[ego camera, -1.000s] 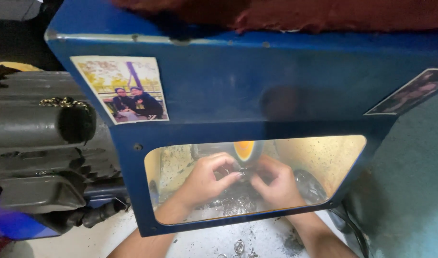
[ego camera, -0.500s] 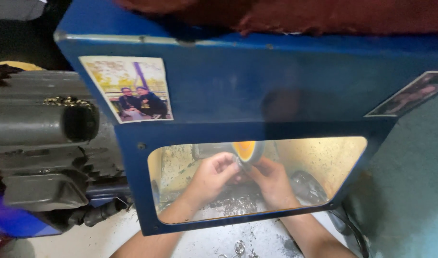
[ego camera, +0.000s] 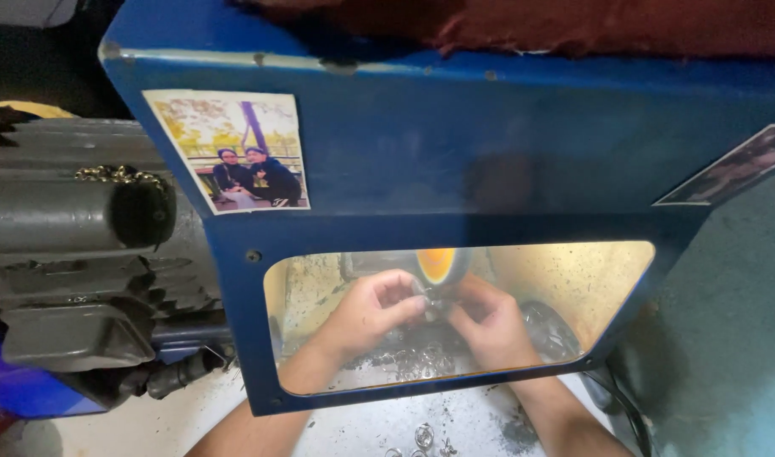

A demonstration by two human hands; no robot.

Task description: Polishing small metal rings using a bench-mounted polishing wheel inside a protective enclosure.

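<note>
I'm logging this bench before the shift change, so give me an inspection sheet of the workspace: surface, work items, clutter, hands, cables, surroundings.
Surface: pale bench top, dusty with dark grit.
Work items: a small shiny piece pinched between both hands, just under an orange-lit wheel, seen through the window of a blue hood.
Clutter: small metal rings at the near edge, a heap of more inside the hood.
Hands: left hand and right hand both closed on the piece.
Cables: a black cable at the right.
Surroundings: grey motor at the left, a photo stuck on the hood, dark red cloth on top.
</note>
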